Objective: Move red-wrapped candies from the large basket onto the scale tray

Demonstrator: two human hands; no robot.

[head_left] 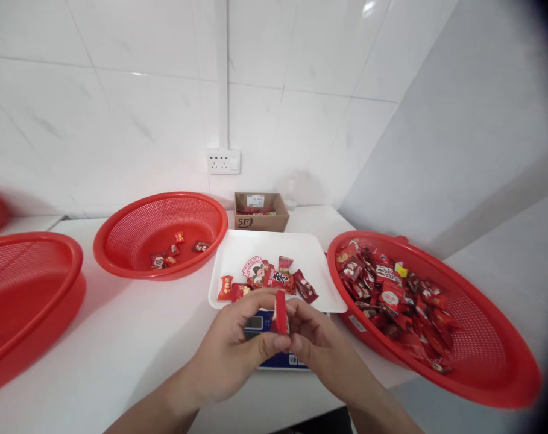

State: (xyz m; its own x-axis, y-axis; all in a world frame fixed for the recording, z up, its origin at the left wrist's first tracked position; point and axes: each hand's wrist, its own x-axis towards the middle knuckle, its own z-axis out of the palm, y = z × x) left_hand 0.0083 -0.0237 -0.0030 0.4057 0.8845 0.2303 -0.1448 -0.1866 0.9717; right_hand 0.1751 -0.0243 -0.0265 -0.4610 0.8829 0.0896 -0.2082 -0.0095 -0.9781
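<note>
My left hand (228, 346) and my right hand (321, 343) meet in front of the white tray (231, 247). Between their fingertips they hold a small red wrapped snack packet (280, 313), turned edge-on. Below the hands, part of a blue weighing scale (278, 361) shows, with a display (254, 323); my hands cover much of it. Several wrapped pieces lie on the tray, among them an orange-red packet (225, 288), a larger red packet with a dark character (280, 279) and a dark red packet (305, 286).
At the right a red basket (491, 319) holds many wrapped snacks. Back left, another red basket (120, 241) contains several packets. A third red basket (72, 259) stands at the left edge. Behind the tray sits a cardboard box (262, 223), below a wall socket (223, 161).
</note>
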